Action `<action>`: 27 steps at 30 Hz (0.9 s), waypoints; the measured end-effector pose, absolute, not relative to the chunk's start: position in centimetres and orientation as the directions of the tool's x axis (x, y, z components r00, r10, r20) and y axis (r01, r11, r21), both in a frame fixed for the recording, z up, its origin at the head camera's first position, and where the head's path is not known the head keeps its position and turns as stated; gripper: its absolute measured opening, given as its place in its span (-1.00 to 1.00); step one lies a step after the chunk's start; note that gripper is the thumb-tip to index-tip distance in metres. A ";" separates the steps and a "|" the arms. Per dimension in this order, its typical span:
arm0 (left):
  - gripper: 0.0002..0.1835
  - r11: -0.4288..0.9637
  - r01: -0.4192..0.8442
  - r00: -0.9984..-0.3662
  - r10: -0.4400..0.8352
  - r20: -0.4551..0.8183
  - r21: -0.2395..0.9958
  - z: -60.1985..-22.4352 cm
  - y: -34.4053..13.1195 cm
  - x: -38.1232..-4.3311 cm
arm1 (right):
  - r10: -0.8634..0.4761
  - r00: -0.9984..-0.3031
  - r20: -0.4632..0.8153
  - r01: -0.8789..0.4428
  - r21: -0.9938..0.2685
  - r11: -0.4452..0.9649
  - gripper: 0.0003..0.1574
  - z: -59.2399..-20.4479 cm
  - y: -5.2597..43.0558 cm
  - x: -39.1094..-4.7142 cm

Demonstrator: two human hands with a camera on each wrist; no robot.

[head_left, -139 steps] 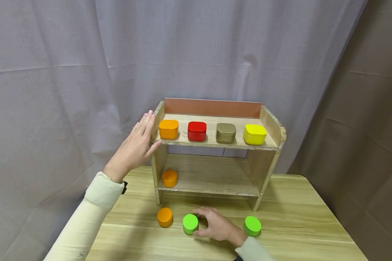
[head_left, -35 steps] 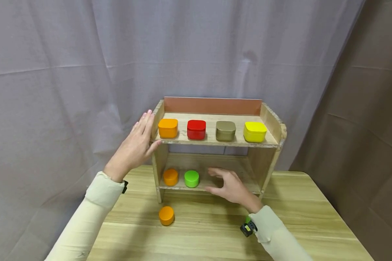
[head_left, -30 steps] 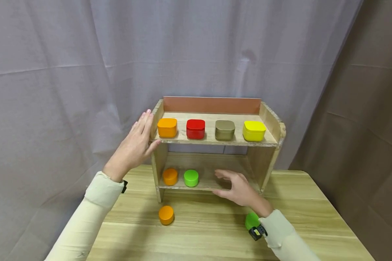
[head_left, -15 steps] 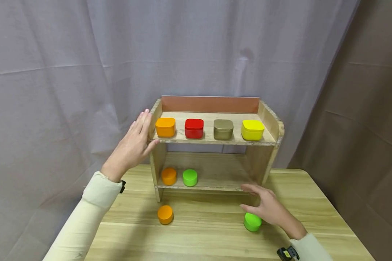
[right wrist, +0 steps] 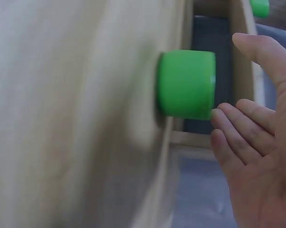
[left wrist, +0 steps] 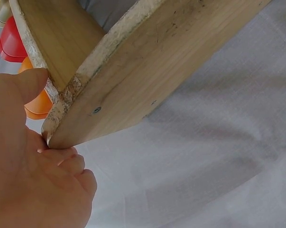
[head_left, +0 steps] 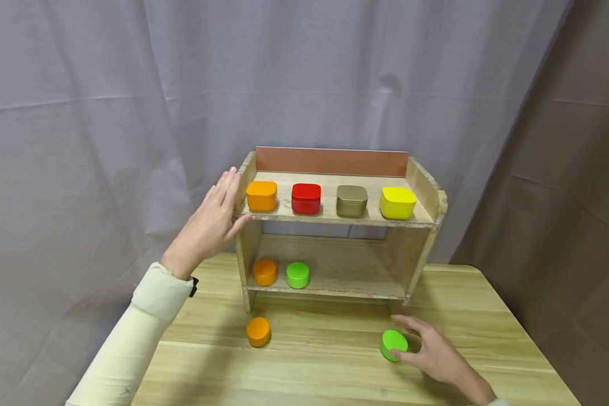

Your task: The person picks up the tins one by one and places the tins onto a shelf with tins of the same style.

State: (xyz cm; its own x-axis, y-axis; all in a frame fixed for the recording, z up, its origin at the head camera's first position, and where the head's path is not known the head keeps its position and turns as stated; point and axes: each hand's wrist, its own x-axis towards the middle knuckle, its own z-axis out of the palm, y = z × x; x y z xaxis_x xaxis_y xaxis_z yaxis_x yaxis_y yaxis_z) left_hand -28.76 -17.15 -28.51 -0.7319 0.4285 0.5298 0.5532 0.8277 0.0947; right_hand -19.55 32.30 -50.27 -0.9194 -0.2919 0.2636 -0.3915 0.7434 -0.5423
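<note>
My left hand (head_left: 205, 228) rests against the left side of the small wooden shelf (head_left: 335, 221), fingers straight along its side panel. In the left wrist view the thumb lies at the front edge of the upper board. On the table, my right hand (head_left: 436, 352) is at a green round container (head_left: 393, 344), thumb and fingers spread beside it. The right wrist view shows the fingertips close to this green container (right wrist: 186, 84), the hand unclosed. On the lower board stand an orange round container (head_left: 265, 273) and another green round container (head_left: 298, 275), side by side.
Along the upper board stand rounded square boxes: orange (head_left: 261, 196), red (head_left: 306, 198), olive (head_left: 352, 201) and yellow (head_left: 397, 202). Another orange round container (head_left: 258, 331) sits on the wooden table (head_left: 309, 372) in front of the shelf. A grey curtain (head_left: 309, 73) hangs behind.
A green round container went from the table to the lower board, beside the orange one. My right hand let go, then moved right and down to the other green container. My left hand stayed.
</note>
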 end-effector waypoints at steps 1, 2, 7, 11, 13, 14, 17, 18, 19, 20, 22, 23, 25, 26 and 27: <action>-0.05 0.828 0.553 -0.732 0.429 0.530 0.094 -28.5 -17.1 -28.8 | -0.296 -0.919 0.259 -0.392 -0.550 0.737 -0.03 -50.6 32.4 -19.5; -0.05 0.828 0.553 -0.732 0.429 0.529 0.094 -28.5 -17.1 -28.8 | -0.295 -0.920 0.259 -0.391 -0.553 0.736 -0.03 -51.0 32.5 -19.5; -0.05 0.830 0.549 -0.737 0.424 0.526 0.101 -28.5 -17.2 -28.8 | -0.292 -0.906 0.306 -0.416 -0.514 0.750 -0.08 -52.2 32.7 -19.7; -0.05 0.828 0.552 -0.737 0.425 0.526 0.103 -28.5 -17.1 -28.8 | -0.292 -0.889 0.352 -0.439 -0.477 0.762 -0.08 -52.8 32.7 -19.7; -0.05 0.828 0.552 -0.738 0.426 0.524 0.103 -28.5 -17.1 -28.8 | -0.297 -0.878 0.375 -0.454 -0.456 0.765 -0.08 -53.0 32.7 -19.7; -0.05 0.829 0.551 -0.738 0.426 0.523 0.102 -28.5 -17.1 -28.8 | -0.300 -0.874 0.383 -0.460 -0.450 0.766 -0.08 -53.1 32.7 -19.8; -0.05 0.830 0.548 -0.740 0.425 0.522 0.101 -28.5 -17.1 -28.8 | -0.305 -0.875 0.376 -0.463 -0.465 0.755 -0.12 -53.2 32.7 -19.9; -0.05 0.830 0.548 -0.739 0.425 0.523 0.101 -28.4 -17.2 -28.8 | -0.306 -0.880 0.363 -0.459 -0.480 0.748 -0.14 -53.2 32.7 -19.9; -0.05 0.830 0.548 -0.739 0.424 0.524 0.100 -28.4 -17.1 -28.8 | -0.307 -0.886 0.349 -0.452 -0.493 0.744 -0.17 -53.1 32.6 -19.9; -0.05 0.831 0.548 -0.740 0.424 0.522 0.100 -28.4 -17.2 -28.8 | -0.308 -0.892 0.331 -0.444 -0.510 0.737 -0.21 -53.0 32.6 -19.9; -0.06 0.831 0.547 -0.740 0.425 0.521 0.099 -28.4 -17.1 -28.9 | -0.314 -0.900 0.301 -0.432 -0.541 0.722 -0.26 -52.8 32.4 -19.9; -0.06 0.831 0.547 -0.740 0.425 0.520 0.099 -28.4 -17.1 -28.9 | -0.317 -0.900 0.298 -0.433 -0.543 0.719 -0.29 -52.7 32.3 -19.9; -0.06 0.832 0.546 -0.741 0.425 0.519 0.099 -28.4 -17.1 -28.9 | -0.333 -0.891 0.307 -0.452 -0.544 0.707 -0.33 -52.5 32.1 -19.9; -0.06 0.832 0.546 -0.741 0.425 0.519 0.098 -28.4 -17.1 -28.9 | -0.341 -0.884 0.320 -0.466 -0.543 0.698 -0.34 -52.5 31.9 -20.1; -0.06 0.832 0.546 -0.740 0.425 0.521 0.097 -28.5 -17.1 -28.9 | -0.351 -0.873 0.339 -0.486 -0.534 0.692 -0.35 -52.4 31.7 -20.2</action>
